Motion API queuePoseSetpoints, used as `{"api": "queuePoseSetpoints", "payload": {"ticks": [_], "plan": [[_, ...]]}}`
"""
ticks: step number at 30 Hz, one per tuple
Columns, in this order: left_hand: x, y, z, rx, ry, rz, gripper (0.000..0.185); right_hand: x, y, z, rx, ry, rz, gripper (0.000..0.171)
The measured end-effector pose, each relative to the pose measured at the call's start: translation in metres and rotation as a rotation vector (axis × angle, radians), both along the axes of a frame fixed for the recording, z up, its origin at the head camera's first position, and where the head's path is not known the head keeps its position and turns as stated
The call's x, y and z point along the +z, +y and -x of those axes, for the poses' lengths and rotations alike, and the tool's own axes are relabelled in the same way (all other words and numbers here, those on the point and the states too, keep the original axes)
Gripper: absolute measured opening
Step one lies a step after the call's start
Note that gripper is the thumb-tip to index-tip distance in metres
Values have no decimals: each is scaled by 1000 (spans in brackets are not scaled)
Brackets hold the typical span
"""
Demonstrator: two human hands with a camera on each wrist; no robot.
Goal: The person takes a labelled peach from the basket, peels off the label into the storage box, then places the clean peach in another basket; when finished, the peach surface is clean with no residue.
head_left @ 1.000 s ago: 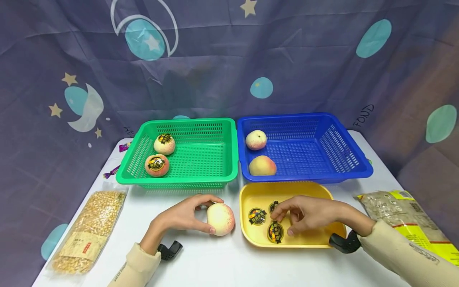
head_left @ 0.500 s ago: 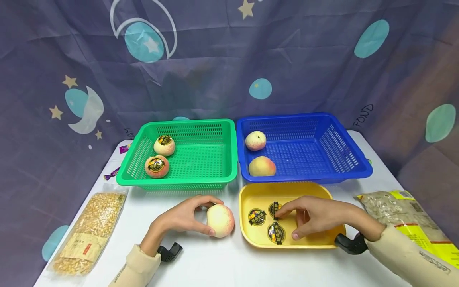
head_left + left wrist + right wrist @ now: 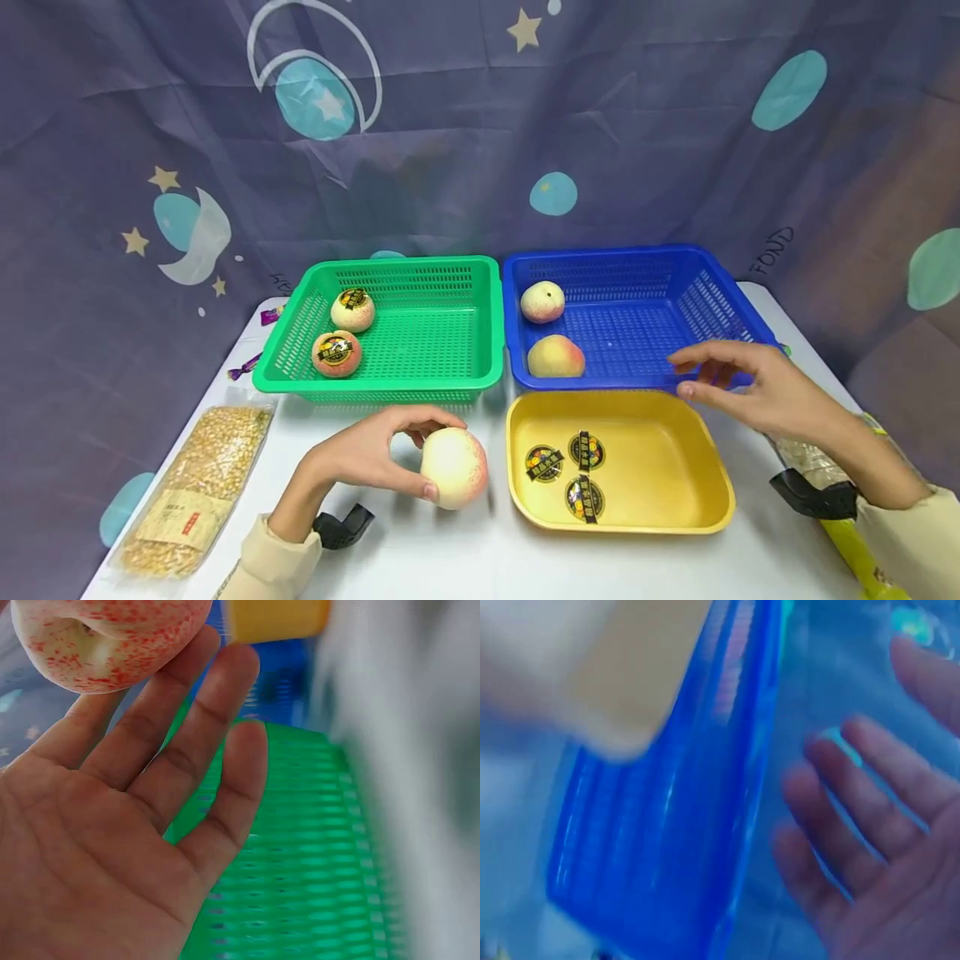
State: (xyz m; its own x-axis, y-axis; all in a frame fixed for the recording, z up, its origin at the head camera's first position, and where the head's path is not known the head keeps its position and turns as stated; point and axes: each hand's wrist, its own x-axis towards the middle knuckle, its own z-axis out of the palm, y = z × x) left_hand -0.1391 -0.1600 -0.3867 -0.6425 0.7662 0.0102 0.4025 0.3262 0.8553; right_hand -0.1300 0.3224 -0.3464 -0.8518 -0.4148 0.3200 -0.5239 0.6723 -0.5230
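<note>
My left hand (image 3: 378,454) pinches a pale peach (image 3: 453,468) with a pink blush between thumb and fingertips, left of the yellow tray (image 3: 660,523). In the left wrist view the peach (image 3: 109,641) shows its stem hollow near the fingertips. My right hand (image 3: 765,387) is empty, fingers loosely bent, over the right front corner of the blue basket (image 3: 622,333). Three round black fruit stickers lie in the tray, one being the nearest sticker (image 3: 583,498). The right wrist view is blurred.
Two stickered peaches, the front one (image 3: 337,354) reddish, sit in the green basket (image 3: 375,386). The blue basket holds two peaches, including a yellowish one (image 3: 557,357). A bag of corn kernels (image 3: 198,487) lies left; another bag (image 3: 813,462) is partly hidden at right.
My right hand has left the yellow tray, moving right and away to the blue basket's corner, with nothing in it. My left hand has shifted slightly left, still holding the peach.
</note>
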Motion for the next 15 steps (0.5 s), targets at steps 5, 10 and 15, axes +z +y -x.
{"api": "queuePoseSetpoints", "payload": {"ticks": [5, 10, 15], "plan": [[26, 5, 8, -51, 20, -71, 63, -12, 33, 16, -258, 52, -93, 55], [45, 18, 27, -35, 54, -139, 65, -28, 56, 25, -349, -53, -230, 89], [58, 39, 59, 11, 101, -197, 64, -41, 65, 27, -386, -156, -273, 100]]}}
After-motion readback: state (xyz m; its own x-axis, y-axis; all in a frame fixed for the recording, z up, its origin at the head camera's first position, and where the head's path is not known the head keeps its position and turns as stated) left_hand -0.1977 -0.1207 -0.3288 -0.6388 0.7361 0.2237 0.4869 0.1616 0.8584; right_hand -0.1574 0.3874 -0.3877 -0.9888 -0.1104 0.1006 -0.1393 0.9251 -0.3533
